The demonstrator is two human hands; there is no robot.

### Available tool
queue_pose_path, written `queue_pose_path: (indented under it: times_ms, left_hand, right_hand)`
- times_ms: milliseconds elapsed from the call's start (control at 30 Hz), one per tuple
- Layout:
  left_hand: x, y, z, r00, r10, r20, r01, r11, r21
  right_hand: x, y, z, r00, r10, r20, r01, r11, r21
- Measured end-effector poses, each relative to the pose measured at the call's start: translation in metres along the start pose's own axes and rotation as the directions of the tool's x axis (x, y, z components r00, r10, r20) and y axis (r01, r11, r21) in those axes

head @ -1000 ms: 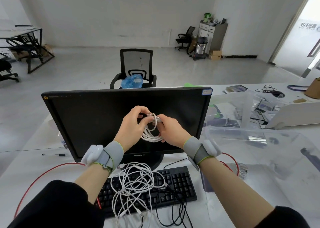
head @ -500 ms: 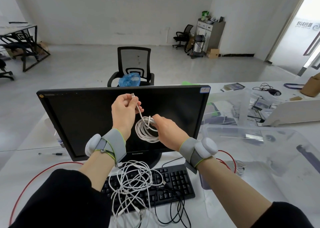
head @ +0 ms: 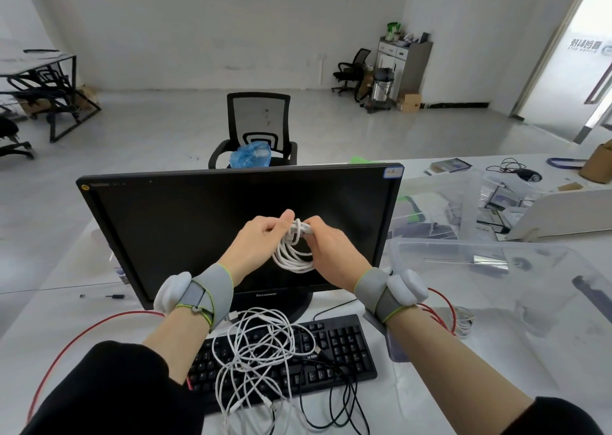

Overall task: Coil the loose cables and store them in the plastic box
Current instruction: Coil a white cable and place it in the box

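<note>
A small coil of white cable (head: 293, 252) hangs in the air in front of the monitor. My left hand (head: 256, 242) and my right hand (head: 331, 249) both pinch its top, fingers curled round the bundled strands. Below, a loose tangle of white cables (head: 255, 345) lies across the black keyboard (head: 331, 345), with black cables (head: 331, 398) trailing off it toward me. The clear plastic box (head: 496, 269) stands on the table to my right.
A black monitor (head: 185, 229) stands right behind my hands. A red cable (head: 82, 332) loops over the table at left and right. Beyond the box lie a clear lid, papers and a white board. An office chair stands behind the desk.
My left hand, which had pulled the cable's end up and away half a second ago, has come back down to the coil and now pinches its top beside my right hand.
</note>
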State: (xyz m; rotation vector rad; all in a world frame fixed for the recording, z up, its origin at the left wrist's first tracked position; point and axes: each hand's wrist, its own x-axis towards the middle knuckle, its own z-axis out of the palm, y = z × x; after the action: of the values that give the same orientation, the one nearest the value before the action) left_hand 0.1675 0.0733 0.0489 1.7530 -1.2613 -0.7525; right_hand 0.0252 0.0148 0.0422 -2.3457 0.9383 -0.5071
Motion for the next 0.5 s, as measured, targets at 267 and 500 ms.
queue_pose_path:
  times_ms: [267, 500]
  left_hand:
    - [-0.001, 0.000, 0.003, 0.990, 0.138, -0.002, -0.138, 0.989, -0.057]
    - [0.000, 0.003, 0.025, 0.990, 0.137, -0.027, -0.138, 0.989, -0.046]
  right_hand:
    - [0.002, 0.009, -0.006, 0.983, 0.010, -0.181, 0.020, 0.986, 0.168]
    - [-0.007, 0.026, -0.022, 0.980, 0.182, 0.083, -0.199, 0.933, 0.300]
